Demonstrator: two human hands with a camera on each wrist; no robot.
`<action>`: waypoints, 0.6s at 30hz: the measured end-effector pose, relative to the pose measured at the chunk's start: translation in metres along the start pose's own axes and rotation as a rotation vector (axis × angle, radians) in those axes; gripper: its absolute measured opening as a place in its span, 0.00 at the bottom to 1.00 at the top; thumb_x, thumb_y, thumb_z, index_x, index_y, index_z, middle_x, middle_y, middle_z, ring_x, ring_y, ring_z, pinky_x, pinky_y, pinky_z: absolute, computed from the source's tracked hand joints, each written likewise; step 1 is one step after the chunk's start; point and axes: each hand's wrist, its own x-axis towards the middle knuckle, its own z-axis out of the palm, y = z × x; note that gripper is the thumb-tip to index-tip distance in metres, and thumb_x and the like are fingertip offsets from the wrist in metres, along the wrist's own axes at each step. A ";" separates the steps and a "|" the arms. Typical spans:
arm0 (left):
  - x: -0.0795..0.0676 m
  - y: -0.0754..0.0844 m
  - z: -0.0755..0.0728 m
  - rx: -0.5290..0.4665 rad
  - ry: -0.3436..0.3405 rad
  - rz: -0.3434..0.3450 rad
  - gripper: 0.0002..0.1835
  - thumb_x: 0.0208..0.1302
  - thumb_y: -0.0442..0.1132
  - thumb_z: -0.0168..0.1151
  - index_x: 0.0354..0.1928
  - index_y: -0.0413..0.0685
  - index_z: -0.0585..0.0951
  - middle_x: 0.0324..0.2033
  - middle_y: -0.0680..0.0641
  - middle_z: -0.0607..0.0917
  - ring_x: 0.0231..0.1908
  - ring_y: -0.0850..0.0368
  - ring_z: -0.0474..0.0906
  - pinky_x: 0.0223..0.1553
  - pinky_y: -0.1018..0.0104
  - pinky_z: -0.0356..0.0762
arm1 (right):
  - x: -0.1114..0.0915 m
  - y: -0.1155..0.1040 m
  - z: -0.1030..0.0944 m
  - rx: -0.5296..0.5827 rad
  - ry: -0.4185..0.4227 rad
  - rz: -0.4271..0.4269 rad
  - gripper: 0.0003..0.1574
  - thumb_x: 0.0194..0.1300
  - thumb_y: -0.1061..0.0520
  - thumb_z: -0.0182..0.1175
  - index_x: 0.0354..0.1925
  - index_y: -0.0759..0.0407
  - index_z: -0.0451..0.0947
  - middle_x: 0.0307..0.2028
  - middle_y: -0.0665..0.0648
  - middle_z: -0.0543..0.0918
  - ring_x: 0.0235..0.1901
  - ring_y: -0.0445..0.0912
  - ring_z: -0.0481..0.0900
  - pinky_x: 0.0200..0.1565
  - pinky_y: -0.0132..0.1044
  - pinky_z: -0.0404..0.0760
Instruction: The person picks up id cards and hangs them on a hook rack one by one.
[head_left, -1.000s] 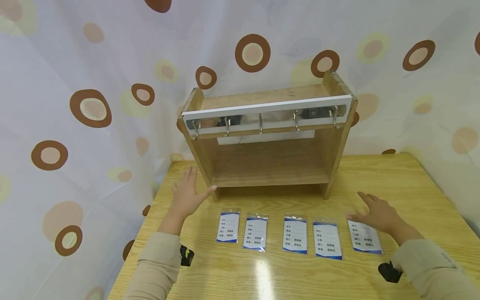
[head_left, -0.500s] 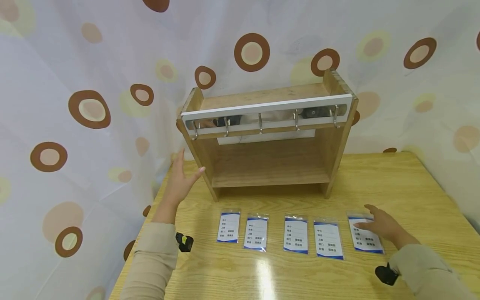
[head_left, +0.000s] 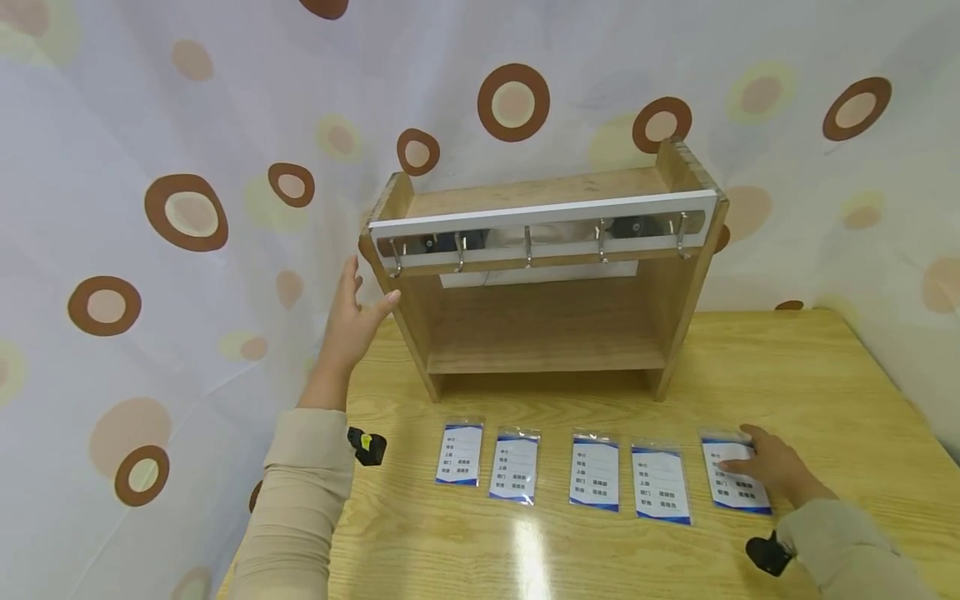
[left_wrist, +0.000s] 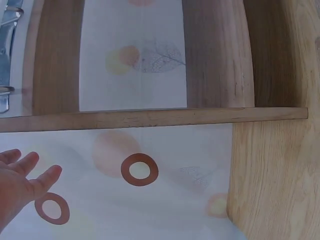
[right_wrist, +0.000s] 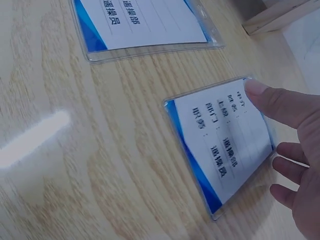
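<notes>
My left hand is raised beside the left side panel of a wooden shelf, fingers spread and holding nothing. The left wrist view has its fingertips apart from the panel's edge. My right hand is over the rightmost name badge, a white and blue card in a clear plastic sleeve. Seen from the right wrist, the thumb overlaps one top corner of this badge, and the other fingers lie along its far edge. The badge lies on the table.
Several more badges, among them one beside it and a leftmost one, lie in a row before the shelf. A white rail with metal hooks crosses the shelf's upper front. Patterned cloth hangs behind and at the left.
My left hand has moved up and leftward along the shelf's left side. My right hand has come down over the rightmost badge. The badges keep their places.
</notes>
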 end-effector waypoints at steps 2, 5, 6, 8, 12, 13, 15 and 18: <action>0.004 0.002 -0.002 -0.010 0.003 0.006 0.45 0.55 0.52 0.56 0.66 0.49 0.40 0.65 0.46 0.44 0.62 0.49 0.45 0.57 0.50 0.48 | 0.000 0.002 0.002 -0.001 0.008 0.005 0.66 0.42 0.35 0.62 0.57 0.82 0.45 0.49 0.83 0.57 0.46 0.71 0.59 0.44 0.60 0.61; 0.009 0.004 -0.003 -0.010 0.012 0.011 0.45 0.56 0.53 0.55 0.66 0.49 0.40 0.65 0.46 0.45 0.62 0.50 0.46 0.56 0.50 0.49 | 0.001 0.006 0.005 -0.009 0.028 0.006 0.65 0.40 0.36 0.63 0.56 0.83 0.47 0.47 0.83 0.60 0.43 0.69 0.64 0.42 0.59 0.64; 0.010 0.005 -0.004 -0.012 0.016 0.010 0.45 0.56 0.54 0.54 0.66 0.49 0.41 0.65 0.47 0.45 0.62 0.50 0.46 0.56 0.50 0.50 | 0.001 0.007 0.006 -0.014 0.035 0.004 0.65 0.40 0.36 0.64 0.55 0.83 0.48 0.46 0.83 0.61 0.43 0.68 0.64 0.42 0.58 0.64; 0.013 0.005 -0.004 -0.012 0.024 0.009 0.44 0.56 0.53 0.54 0.66 0.50 0.41 0.65 0.47 0.47 0.61 0.51 0.48 0.56 0.51 0.51 | 0.001 0.009 0.006 -0.023 0.049 -0.002 0.63 0.40 0.38 0.65 0.54 0.84 0.50 0.45 0.82 0.63 0.42 0.68 0.65 0.42 0.58 0.64; 0.018 0.007 -0.003 -0.028 0.043 0.008 0.42 0.56 0.52 0.54 0.66 0.52 0.44 0.64 0.47 0.50 0.61 0.52 0.50 0.55 0.53 0.54 | 0.001 0.011 0.009 -0.064 0.089 -0.007 0.62 0.37 0.39 0.66 0.53 0.83 0.53 0.45 0.81 0.64 0.43 0.71 0.63 0.43 0.60 0.62; 0.020 0.008 -0.003 -0.033 0.047 0.009 0.42 0.56 0.52 0.54 0.66 0.52 0.44 0.64 0.47 0.51 0.61 0.53 0.50 0.55 0.53 0.54 | 0.001 0.011 0.010 -0.073 0.097 0.000 0.62 0.36 0.39 0.67 0.53 0.82 0.54 0.45 0.81 0.64 0.43 0.71 0.62 0.43 0.60 0.61; 0.023 0.010 -0.003 -0.041 0.054 0.011 0.41 0.56 0.52 0.54 0.66 0.52 0.45 0.63 0.46 0.52 0.61 0.53 0.51 0.55 0.54 0.54 | 0.001 0.011 0.012 -0.103 0.118 0.006 0.61 0.35 0.39 0.67 0.53 0.81 0.56 0.45 0.81 0.63 0.43 0.71 0.63 0.41 0.60 0.62; 0.027 0.012 -0.003 -0.051 0.061 0.015 0.40 0.56 0.51 0.54 0.66 0.51 0.47 0.62 0.45 0.55 0.60 0.52 0.53 0.55 0.52 0.53 | 0.000 0.010 0.014 -0.141 0.123 0.024 0.62 0.33 0.37 0.67 0.53 0.79 0.57 0.45 0.80 0.61 0.42 0.72 0.61 0.40 0.61 0.62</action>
